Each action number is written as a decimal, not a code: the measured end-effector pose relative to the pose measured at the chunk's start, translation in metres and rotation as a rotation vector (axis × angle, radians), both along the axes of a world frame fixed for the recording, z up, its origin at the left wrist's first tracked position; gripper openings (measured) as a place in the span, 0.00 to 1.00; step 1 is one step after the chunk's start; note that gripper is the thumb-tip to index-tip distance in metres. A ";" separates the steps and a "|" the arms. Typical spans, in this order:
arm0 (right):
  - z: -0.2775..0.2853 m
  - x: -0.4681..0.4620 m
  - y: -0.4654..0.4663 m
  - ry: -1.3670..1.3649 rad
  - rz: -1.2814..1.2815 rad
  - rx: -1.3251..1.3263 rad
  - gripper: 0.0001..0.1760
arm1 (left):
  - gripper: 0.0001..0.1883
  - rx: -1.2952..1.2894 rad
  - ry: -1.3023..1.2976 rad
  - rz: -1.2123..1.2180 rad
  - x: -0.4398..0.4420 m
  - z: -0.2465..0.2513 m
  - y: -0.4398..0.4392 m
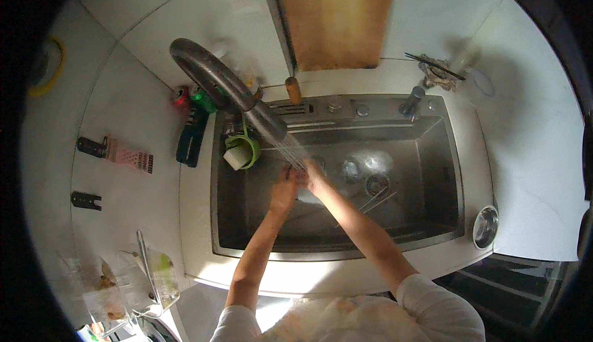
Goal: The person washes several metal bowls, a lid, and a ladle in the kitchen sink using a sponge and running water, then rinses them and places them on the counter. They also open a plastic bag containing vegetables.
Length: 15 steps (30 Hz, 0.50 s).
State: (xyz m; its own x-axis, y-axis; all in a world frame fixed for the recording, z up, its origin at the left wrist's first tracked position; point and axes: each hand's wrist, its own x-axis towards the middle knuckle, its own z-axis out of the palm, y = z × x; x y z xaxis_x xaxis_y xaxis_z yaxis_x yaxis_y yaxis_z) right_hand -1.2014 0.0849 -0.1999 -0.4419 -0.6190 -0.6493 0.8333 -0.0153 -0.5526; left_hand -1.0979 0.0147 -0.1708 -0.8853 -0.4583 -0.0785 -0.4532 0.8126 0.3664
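Observation:
Water sprays from the dark metal faucet (271,124) onto my two hands, which are close together over the stainless steel sink (417,203). My left hand (283,191) is low in the stream, fingers pointing away from me. Close against it, my right hand (315,177) bends inward under the spray. Blur and water hide whether either hand holds something. A pale patch (309,197) shows just below them, too unclear to name. To the right of my hands, a pair of thin light sticks (380,201) lies by the round drain (376,184).
A green holder (252,152) with a white block (237,157) hangs at the sink's left. Behind stands a wooden cutting board (340,22). A metal bowl (485,227) sits on the right counter. Cans (200,97) stand back left; a pink grater (129,154) hangs on the left wall.

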 end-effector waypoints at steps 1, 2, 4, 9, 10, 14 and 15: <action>-0.006 -0.004 -0.013 -0.050 -0.159 0.042 0.26 | 0.20 -0.083 0.009 -0.080 0.002 0.005 0.004; -0.011 -0.006 -0.020 -0.086 -0.289 0.060 0.26 | 0.20 -0.183 0.027 -0.091 0.003 0.010 0.008; -0.018 -0.011 -0.027 0.021 -0.335 0.090 0.28 | 0.20 -0.384 0.252 -0.164 0.002 0.016 0.012; -0.004 0.004 -0.008 0.649 -0.367 0.021 0.33 | 0.23 -0.186 0.169 -0.229 -0.044 0.011 0.005; 0.004 0.007 0.002 0.650 -0.240 0.150 0.33 | 0.22 -0.044 0.011 -0.148 -0.059 0.008 -0.001; 0.026 0.015 0.028 1.078 0.007 0.445 0.31 | 0.20 0.365 -0.262 -0.157 -0.102 -0.002 -0.017; 0.029 0.013 0.034 1.242 -0.055 0.386 0.29 | 0.20 0.338 -0.233 -0.161 -0.107 -0.005 -0.017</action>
